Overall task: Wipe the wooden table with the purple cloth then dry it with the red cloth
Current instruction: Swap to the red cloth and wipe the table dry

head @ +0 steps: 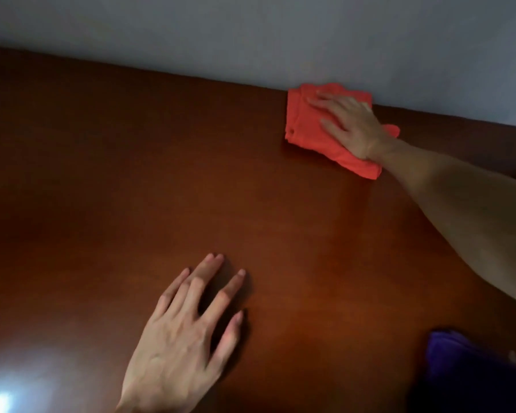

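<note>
- The right hand (350, 123) lies flat on the red cloth (310, 129), its grip wide: fingers straight and spread, pressing the fabric down on the table (161, 159) without curling round it.
- The red cloth is folded and bunched under that palm; it sticks out beyond the fingertips and on the thumb side, and a strip trails back beneath the wrist.
- Just beyond the fingertips the table's far edge meets a pale wall (251, 31); the cloth touches or nearly touches that edge.
- Back from the hand, the bare right forearm stretches across the glossy brown wood.
- Well apart, on the near side, the left hand (185, 332) rests on the table, grip wide and holding nothing, fingers spread.
- The purple cloth (459, 359) lies in a dark heap near the right elbow, at the near edge, untouched by either hand.
</note>
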